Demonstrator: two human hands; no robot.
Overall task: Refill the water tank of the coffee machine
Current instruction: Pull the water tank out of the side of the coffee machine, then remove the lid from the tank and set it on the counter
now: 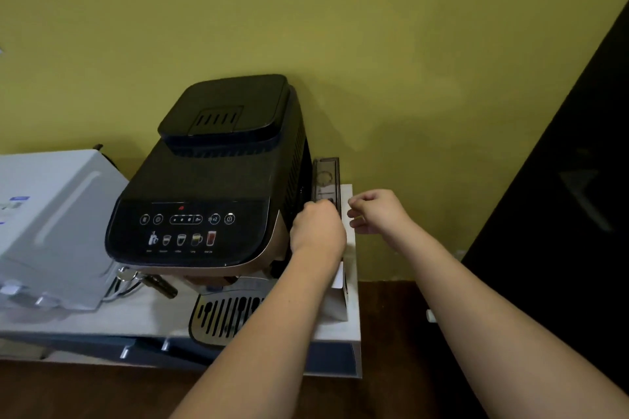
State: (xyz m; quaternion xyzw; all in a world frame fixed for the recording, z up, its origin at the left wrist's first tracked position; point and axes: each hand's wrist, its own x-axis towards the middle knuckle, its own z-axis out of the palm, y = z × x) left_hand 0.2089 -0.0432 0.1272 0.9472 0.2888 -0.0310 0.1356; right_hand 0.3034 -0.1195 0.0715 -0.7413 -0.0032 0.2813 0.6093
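Note:
A black coffee machine (211, 180) with a lit control panel and a bronze front stands on a pale countertop (160, 316) against the yellow wall. On its right side a narrow, smoky transparent water tank (326, 177) sticks out a little from the body. My left hand (318, 230) is closed on the near end of the tank, fingers curled over its top edge. My right hand (377, 211) hovers just right of the tank, fingers loosely bent, holding nothing.
A white appliance (51, 224) sits to the left of the machine. The drip tray (221, 316) juts toward the counter's front edge. A white carton (340, 296) stands behind my left forearm. The counter ends right of the tank; a dark panel (561, 197) rises at far right.

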